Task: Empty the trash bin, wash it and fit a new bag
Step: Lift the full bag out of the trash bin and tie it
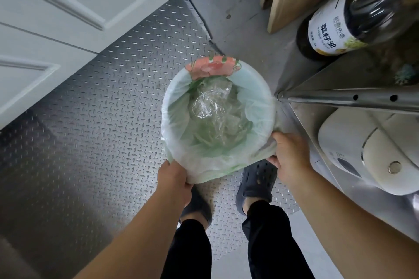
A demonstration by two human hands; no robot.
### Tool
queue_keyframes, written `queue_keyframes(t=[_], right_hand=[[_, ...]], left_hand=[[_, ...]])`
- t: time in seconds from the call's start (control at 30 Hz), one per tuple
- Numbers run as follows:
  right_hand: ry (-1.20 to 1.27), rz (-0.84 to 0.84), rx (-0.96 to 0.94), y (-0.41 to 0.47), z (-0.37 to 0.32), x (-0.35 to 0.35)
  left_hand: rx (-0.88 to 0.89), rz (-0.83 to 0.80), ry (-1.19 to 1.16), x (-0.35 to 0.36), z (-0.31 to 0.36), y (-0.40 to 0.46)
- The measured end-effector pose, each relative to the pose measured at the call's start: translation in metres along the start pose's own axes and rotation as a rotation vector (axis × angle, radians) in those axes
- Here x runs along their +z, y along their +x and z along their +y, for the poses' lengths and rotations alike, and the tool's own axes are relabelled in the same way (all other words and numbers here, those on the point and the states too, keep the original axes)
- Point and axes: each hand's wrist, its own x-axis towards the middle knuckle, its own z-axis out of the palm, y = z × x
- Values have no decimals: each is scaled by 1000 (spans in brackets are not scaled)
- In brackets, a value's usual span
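One trash bin (218, 117) with one green bag (204, 165), gripped by two hands, left (173, 180) and right (289, 156); two slippers below the grip; one oil bottle (344, 22); one white appliance (367, 154).

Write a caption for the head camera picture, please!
Both hands, left and right, grip the bag-lined trash bin above a checkered metal floor.

A round pale bin (169, 106) stands upright on the floor, lined with a translucent green bag (210, 160) folded over its rim and holding crumpled clear plastic (210, 101).
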Motion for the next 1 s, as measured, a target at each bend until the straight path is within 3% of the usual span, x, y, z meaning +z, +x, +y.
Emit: queue_keyframes(t=[0.2, 0.3, 0.4, 0.5, 0.57, 0.7, 0.83, 1.0], right_hand=[[-137, 82, -225, -23, -22, 1], [-187, 62, -306, -32, -41, -1], [-438, 57, -370, -27, -57, -3], [-653, 44, -349, -13, -71, -1], [-672, 18, -399, -3, -82, 5], [-678, -81, -389, 16, -111, 23], [-475, -175, -74, 30, -130, 35], [-583, -309, 47, 37, -138, 45]], left_hand=[[75, 122, 14, -4, 18, -36], [297, 142, 140, -10, 41, -47], [484, 13, 362, -17, 68, -43], [404, -15, 653, -23, 100, -24], [289, 4, 608, -24, 119, -10], [2, -234, 407, -13, 140, 9], [-21, -243, 351, 2, 156, 20], [-1, -262, 472, 17, 166, 23]])
